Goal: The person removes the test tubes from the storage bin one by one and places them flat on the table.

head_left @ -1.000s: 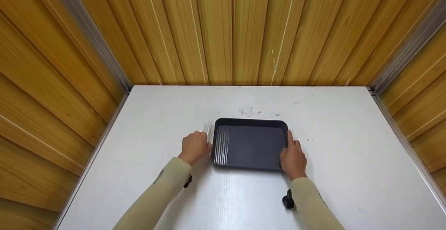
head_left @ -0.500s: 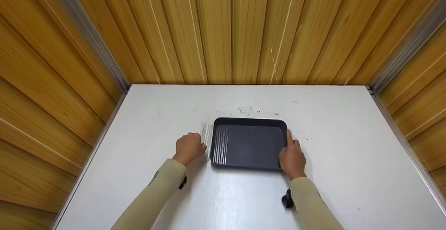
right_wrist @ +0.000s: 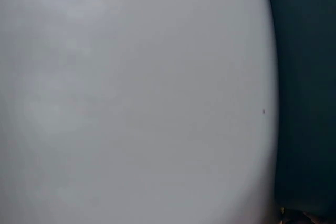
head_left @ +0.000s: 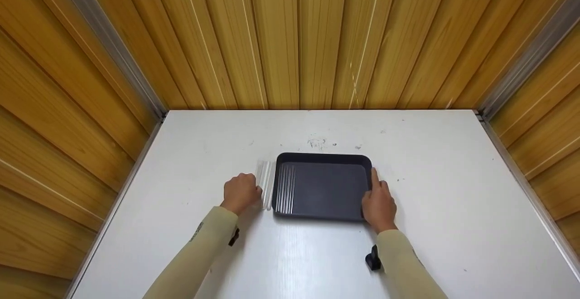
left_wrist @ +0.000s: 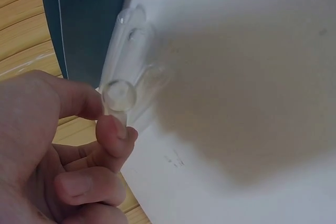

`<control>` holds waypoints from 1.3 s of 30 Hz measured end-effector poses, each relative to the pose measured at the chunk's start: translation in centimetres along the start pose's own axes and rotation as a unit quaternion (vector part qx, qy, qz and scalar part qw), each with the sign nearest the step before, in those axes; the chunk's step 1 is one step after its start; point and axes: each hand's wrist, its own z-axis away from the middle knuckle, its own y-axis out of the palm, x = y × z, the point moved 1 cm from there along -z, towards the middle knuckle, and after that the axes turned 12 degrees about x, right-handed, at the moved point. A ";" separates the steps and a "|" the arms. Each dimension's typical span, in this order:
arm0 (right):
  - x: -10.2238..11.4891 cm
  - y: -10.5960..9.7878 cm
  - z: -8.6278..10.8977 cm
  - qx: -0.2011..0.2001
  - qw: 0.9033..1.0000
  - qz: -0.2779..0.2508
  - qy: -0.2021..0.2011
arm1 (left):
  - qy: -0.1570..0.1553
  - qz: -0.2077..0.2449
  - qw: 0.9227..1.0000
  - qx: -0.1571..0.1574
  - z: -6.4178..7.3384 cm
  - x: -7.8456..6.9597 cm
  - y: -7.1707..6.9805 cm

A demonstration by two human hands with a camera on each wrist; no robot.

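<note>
A dark rectangular tray [head_left: 333, 190] lies on the white table, with several clear tubes [head_left: 286, 190] side by side along its left inner end. More clear tubes [head_left: 267, 185] lie just outside its left wall. There my left hand [head_left: 240, 193] has its fingers curled. In the left wrist view, its thumb and forefinger pinch a clear, round-ended tube [left_wrist: 119, 95], with other clear tubes [left_wrist: 128, 32] beside it against the tray's side. My right hand [head_left: 379, 206] grips the tray's right wall, forefinger stretched along the outside; the right wrist view shows the tray wall [right_wrist: 304, 93] but hardly any hand.
The white table [head_left: 435, 154] has small dark marks [head_left: 317, 143] behind the tray. Wood-patterned panels [head_left: 317, 40] rise at its back and both sides, with metal posts [head_left: 113, 40] in the corners.
My left hand has shifted left, away from the tray's wall, and more of the clear tubes outside the tray show now. The right hand keeps its grip on the tray.
</note>
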 end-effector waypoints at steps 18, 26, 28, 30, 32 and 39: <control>0.2 -0.1 -0.1 0.017 1.000 -0.012 0.006 | -0.008 0.007 1.000 0.002 -0.4 0.4 0.7; 0.1 -0.1 -0.1 0.010 1.000 -0.009 0.005 | -0.009 0.008 1.000 0.002 -0.5 0.2 0.9; 0.1 -0.1 -0.1 0.008 1.000 -0.008 0.005 | -0.010 0.007 1.000 0.003 -0.6 0.1 1.0; 0.1 -0.1 -0.1 0.006 1.000 -0.008 0.005 | -0.010 0.004 1.000 0.004 -0.6 0.0 1.1; 0.1 -0.1 0.0 0.005 1.000 -0.007 0.005 | -0.008 0.002 1.000 0.003 -0.6 0.0 1.1; 0.0 -0.1 0.1 0.005 1.000 -0.004 0.004 | -0.013 -0.006 1.000 0.001 -0.5 -0.4 0.7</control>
